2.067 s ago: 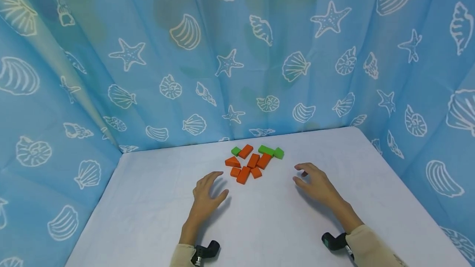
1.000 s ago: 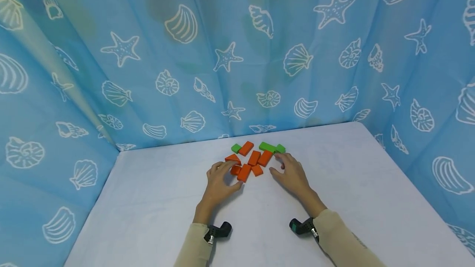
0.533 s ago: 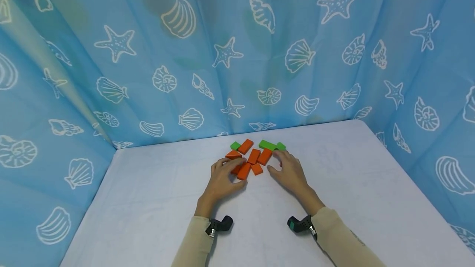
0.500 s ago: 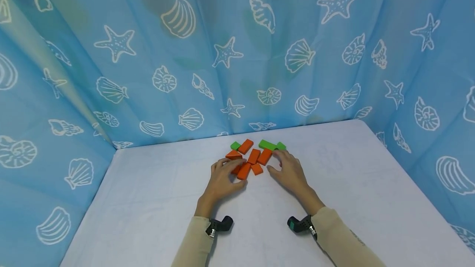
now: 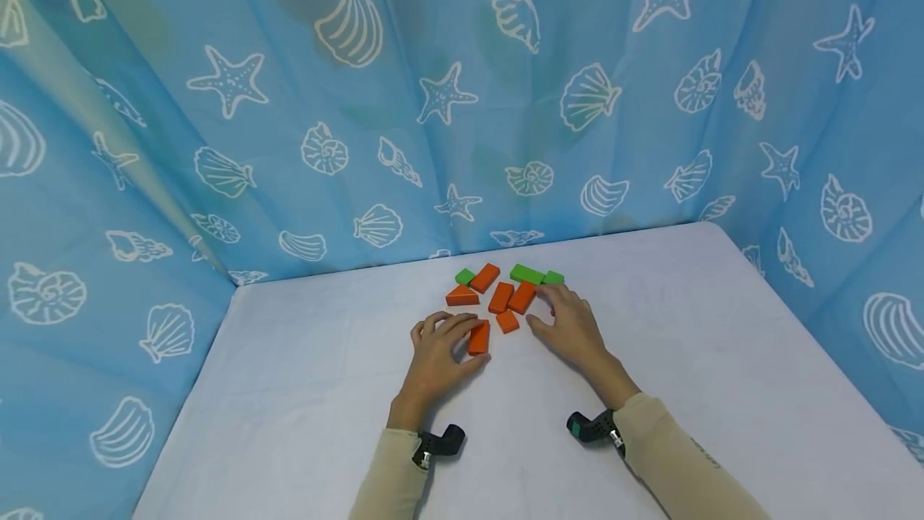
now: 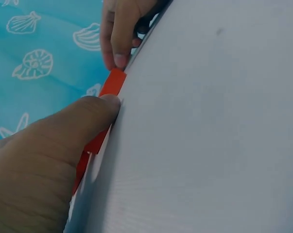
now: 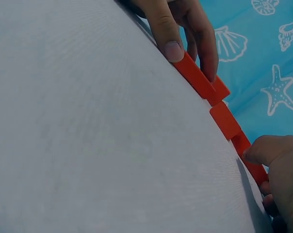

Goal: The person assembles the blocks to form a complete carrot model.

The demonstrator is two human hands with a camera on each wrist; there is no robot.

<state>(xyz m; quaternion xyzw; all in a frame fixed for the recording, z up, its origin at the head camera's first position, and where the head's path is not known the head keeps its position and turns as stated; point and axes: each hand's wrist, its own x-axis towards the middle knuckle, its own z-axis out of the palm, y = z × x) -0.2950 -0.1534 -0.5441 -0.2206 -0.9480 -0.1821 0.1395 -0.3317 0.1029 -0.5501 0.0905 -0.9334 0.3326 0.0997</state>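
My left hand (image 5: pixel 438 359) holds a rectangular orange block (image 5: pixel 480 337) lengthwise between thumb and fingers, low over the white table. In the left wrist view the thumb (image 6: pixel 95 114) overlaps orange blocks. Just behind the left fingers lies an orange triangular block (image 5: pixel 462 295). My right hand (image 5: pixel 573 327) is loosely cupped, index fingertip right at the edge of another orange block (image 5: pixel 523 297) and thumb close to the table in front of it. A small orange block (image 5: pixel 508 321) lies between the hands. The small orange block seen earlier by the left fingers is hidden now.
Farther back lie another two orange blocks (image 5: pixel 501 297), a small green block (image 5: pixel 465 277), a long green block (image 5: pixel 527 274) and a green piece (image 5: pixel 553 278). The white-covered table (image 5: pixel 303 392) ends at a blue shell-patterned curtain (image 5: pixel 325 199).
Both hands have come inward and forward to the blocks. In the last half second the left hand has drawn its orange block slightly toward me, away from the group. The right hand stays beside its block.
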